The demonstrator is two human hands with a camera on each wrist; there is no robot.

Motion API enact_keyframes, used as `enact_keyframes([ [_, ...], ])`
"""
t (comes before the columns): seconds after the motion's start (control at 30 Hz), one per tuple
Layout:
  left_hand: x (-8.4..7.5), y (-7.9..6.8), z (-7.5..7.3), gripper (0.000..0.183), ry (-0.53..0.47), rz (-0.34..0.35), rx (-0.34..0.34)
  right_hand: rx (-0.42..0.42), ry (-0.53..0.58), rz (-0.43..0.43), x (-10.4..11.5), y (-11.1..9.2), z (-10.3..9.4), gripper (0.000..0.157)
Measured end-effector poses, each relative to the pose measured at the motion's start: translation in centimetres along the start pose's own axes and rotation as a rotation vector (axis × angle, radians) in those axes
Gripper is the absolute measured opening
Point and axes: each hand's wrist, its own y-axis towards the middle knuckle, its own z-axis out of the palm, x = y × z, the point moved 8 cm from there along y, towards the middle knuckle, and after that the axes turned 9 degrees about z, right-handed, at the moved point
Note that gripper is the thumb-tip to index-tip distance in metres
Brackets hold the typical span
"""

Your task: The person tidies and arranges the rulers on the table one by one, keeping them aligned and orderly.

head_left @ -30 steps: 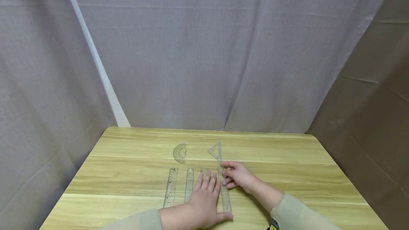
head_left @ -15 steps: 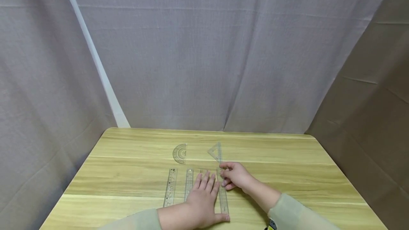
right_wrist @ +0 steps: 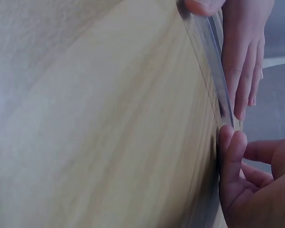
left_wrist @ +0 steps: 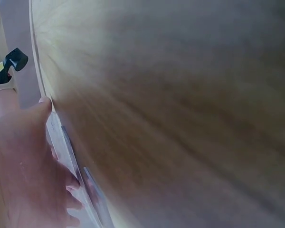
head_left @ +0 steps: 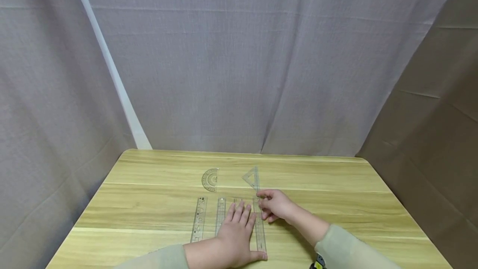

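A clear ruler [head_left: 260, 235] lies on the wooden table, rightmost in a row of upright rulers. My right hand [head_left: 278, 206], fingers bent, pinches its far end at the right edge. Fingers spread, my left hand [head_left: 235, 233] lies flat over the neighbouring ruler [head_left: 237, 200], of which only the far end shows. The left thumb touches the near end of the rightmost ruler. In the right wrist view, the right fingertips [right_wrist: 235, 142] sit right at the ruler's edge [right_wrist: 221, 85]. Left of my hands lie a gridded ruler [head_left: 220, 213] and a stencil ruler [head_left: 199, 219].
Beyond the rulers, a clear protractor [head_left: 207, 180] and a clear set square [head_left: 256, 175] lie on the table [head_left: 149, 202]. The set square's near tip reaches the right fingertips. Grey curtains [head_left: 209, 74] stand behind the table and at its sides.
The near end of the rightmost ruler has shifted slightly left, and the left thumb moved with it. Both hands otherwise keep nearly the same place.
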Motion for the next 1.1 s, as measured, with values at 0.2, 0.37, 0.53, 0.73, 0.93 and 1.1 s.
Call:
enact_keyframes([
  [0.2,0.0,-0.1,0.1,0.113,0.013,0.005,0.014,0.065,-0.06,-0.042,0.1,-0.1,-0.4,0.05],
  [0.37,0.1,-0.1,0.3,0.113,0.014,0.007,0.021,0.115,-0.1,-0.059,0.0,-0.2,-0.8,0.055],
  [0.53,0.0,-0.2,0.2,0.113,0.011,0.007,0.023,0.159,-0.127,-0.048,-0.7,0.0,-1.1,0.059],
  [0.73,0.1,-0.2,0.1,0.113,0.022,0.001,0.029,0.173,-0.132,-0.042,-1.0,0.2,-1.2,0.06],
  [0.93,0.1,-0.1,0.2,0.116,0.05,-0.006,0.033,0.141,-0.171,-0.045,-1.0,0.1,-1.3,0.059],
  [1.1,0.1,-0.1,0.3,0.116,0.054,-0.006,0.04,0.1,-0.202,-0.053,-0.8,-0.1,-1.2,0.058],
])
